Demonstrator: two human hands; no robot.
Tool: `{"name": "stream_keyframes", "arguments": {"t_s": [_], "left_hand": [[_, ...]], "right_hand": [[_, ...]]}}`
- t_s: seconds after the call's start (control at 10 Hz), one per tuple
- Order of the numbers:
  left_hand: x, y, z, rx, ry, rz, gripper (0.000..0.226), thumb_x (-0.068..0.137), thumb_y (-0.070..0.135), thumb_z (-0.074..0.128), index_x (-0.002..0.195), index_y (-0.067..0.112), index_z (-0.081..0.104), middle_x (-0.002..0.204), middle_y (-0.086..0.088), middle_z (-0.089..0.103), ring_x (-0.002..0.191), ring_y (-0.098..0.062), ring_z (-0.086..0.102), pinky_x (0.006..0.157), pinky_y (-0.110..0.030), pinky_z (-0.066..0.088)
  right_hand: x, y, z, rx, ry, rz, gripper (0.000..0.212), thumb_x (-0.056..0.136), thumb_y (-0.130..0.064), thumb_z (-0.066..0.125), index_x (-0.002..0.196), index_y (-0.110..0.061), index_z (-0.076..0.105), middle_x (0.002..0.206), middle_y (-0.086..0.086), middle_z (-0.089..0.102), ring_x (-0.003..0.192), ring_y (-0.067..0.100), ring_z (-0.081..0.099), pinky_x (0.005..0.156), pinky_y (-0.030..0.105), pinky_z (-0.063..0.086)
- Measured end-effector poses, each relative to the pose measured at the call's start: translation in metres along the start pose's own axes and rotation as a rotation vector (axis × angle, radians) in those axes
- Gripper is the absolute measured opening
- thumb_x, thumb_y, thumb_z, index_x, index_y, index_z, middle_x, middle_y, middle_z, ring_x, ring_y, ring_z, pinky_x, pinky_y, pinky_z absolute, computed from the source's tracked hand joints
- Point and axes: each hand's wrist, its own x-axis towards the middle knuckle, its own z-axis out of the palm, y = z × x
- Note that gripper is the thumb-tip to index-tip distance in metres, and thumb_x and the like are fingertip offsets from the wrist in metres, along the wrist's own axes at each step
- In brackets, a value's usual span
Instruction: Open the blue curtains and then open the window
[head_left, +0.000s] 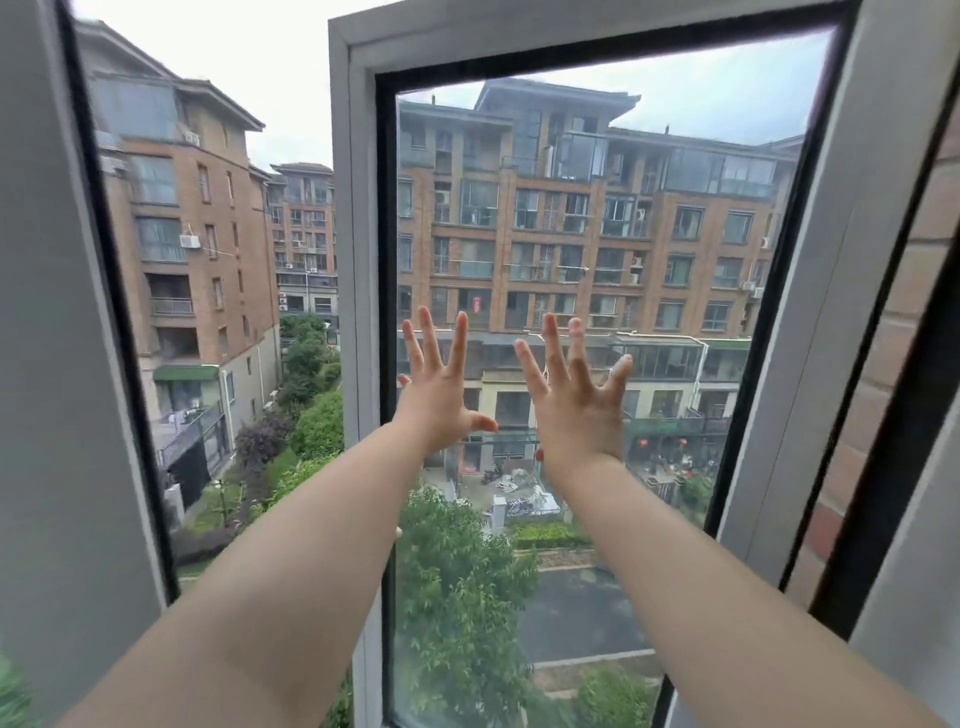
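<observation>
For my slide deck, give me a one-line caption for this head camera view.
Left hand and right hand, fingers spread, press the glass of the swung-out window sash.

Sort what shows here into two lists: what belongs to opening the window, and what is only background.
Belongs to the job:
- window sash, swung outward
- its glass pane
- left hand, fingers spread against the glass
- right hand, fingers spread against the glass

Only background:
- brick apartment blocks
- trees
- road
- fixed frame

No blue curtains are in view.
</observation>
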Motion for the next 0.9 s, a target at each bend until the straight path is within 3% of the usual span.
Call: {"name": "stream_keyframes", "arguments": {"t_s": [0.1,0.2,0.4,0.5,0.6,0.7,0.8,0.9], "left_hand": [[0.013,-0.007,0.008,-0.022,-0.005,0.022,0.135,0.060,0.052,0.076,0.127,0.038,-0.040,0.133,-0.004,-0.054,0.128,-0.034,-0.042,0.104,-0.068,0.022],[0.025,-0.013,0.014,-0.007,0.003,0.046,0.136,0.060,0.054,0.076,0.123,0.041,-0.044,0.131,-0.003,-0.055,0.126,-0.031,-0.043,0.103,-0.066,0.028],[0.039,-0.018,0.019,0.016,0.006,0.046,0.134,0.062,0.053,0.075,0.128,0.037,-0.040,0.141,-0.008,-0.048,0.128,-0.031,-0.041,0.106,-0.057,0.033],[0.033,-0.010,0.014,0.056,-0.003,-0.005,0.133,0.062,0.054,0.074,0.131,0.034,-0.038,0.144,-0.009,-0.044,0.135,-0.032,-0.033,0.103,-0.044,0.039],[0.023,0.001,0.008,0.059,0.013,-0.066,0.127,0.067,0.051,0.073,0.139,0.031,-0.030,0.151,-0.008,-0.032,0.142,-0.028,-0.019,0.104,-0.040,0.039],[0.010,0.009,0.004,0.191,0.041,-0.130,0.110,0.076,0.053,0.064,0.146,0.025,-0.017,0.156,-0.008,-0.019,0.145,-0.026,-0.008,0.107,-0.043,0.038],[-0.019,0.021,-0.011,0.278,0.010,-0.165,0.098,0.084,0.051,0.056,0.147,0.021,-0.014,0.157,-0.009,-0.015,0.145,-0.028,-0.006,0.112,-0.047,0.028],[-0.045,0.031,-0.032,0.370,0.036,-0.107,0.087,0.090,0.049,0.048,0.147,0.018,-0.010,0.157,-0.010,-0.010,0.145,-0.029,-0.006,0.114,-0.049,0.023]], "right_hand": [[0.003,0.003,0.005,-0.025,-0.001,-0.029,0.099,0.085,-0.016,0.058,0.143,-0.022,-0.022,0.148,0.012,-0.036,0.141,0.032,-0.019,0.107,0.063,0.015],[0.010,-0.001,0.006,-0.011,0.004,-0.022,0.092,0.086,-0.005,0.050,0.144,-0.021,-0.020,0.149,0.013,-0.033,0.141,0.032,-0.018,0.107,0.064,0.013],[0.022,-0.009,0.013,0.010,0.009,0.002,0.089,0.087,0.001,0.045,0.144,-0.020,-0.019,0.149,0.014,-0.032,0.140,0.034,-0.019,0.105,0.068,0.007],[0.021,-0.009,0.011,0.003,0.002,0.001,0.090,0.086,0.003,0.045,0.144,-0.019,-0.019,0.150,0.015,-0.032,0.140,0.035,-0.019,0.106,0.068,0.008],[0.018,-0.007,0.007,-0.036,-0.003,-0.028,0.086,0.088,-0.002,0.046,0.145,-0.017,-0.017,0.151,0.017,-0.028,0.141,0.034,-0.014,0.106,0.065,0.015],[0.018,-0.003,-0.006,-0.053,0.015,-0.046,0.079,0.087,-0.010,0.051,0.147,-0.015,-0.001,0.154,0.018,-0.013,0.142,0.034,-0.002,0.104,0.059,0.025],[0.008,-0.003,-0.026,0.055,-0.051,-0.038,0.072,0.090,-0.025,0.052,0.146,-0.010,0.010,0.155,0.017,0.001,0.141,0.033,0.010,0.107,0.053,0.024],[-0.007,-0.004,-0.045,0.141,-0.035,-0.003,0.066,0.093,-0.025,0.046,0.146,-0.009,0.010,0.156,0.016,0.004,0.141,0.033,0.013,0.111,0.052,0.019]]}}
